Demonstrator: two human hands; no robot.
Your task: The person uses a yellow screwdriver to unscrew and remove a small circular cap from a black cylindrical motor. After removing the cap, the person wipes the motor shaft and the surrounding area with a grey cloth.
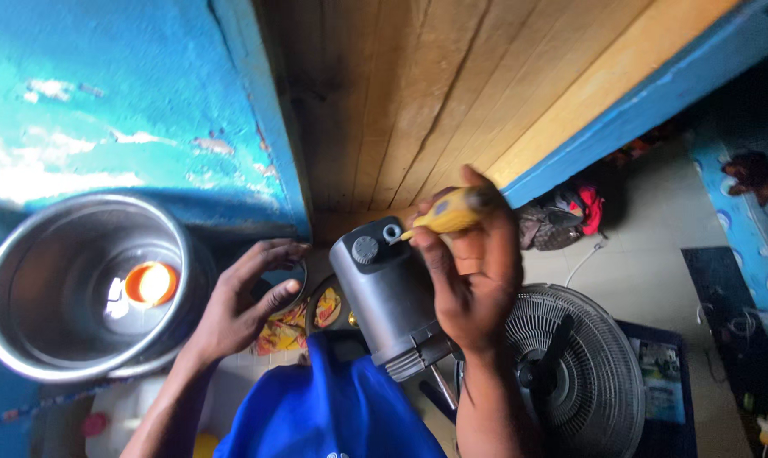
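Now, far left: steel bowl (28, 280) with an orange cap (151, 283) inside, parked clear. Left hand (240, 297) spread, fingers curled on a round rim, steadying. Centre: dark fan motor housing (388, 297) propped on a blue-clad knee (333, 411). Right hand (473, 271) clenched round a yellow screwdriver (452, 212), tip at the housing's top. Fan grille (583, 365) lying right, crowding that wrist.

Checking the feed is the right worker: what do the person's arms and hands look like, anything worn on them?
Both forearms are bare; no sleeves, gloves, watch or rings show on the left hand or the right hand. Blue cloth fills the frame's lower middle between the arms; whether it is clothing cannot be told.
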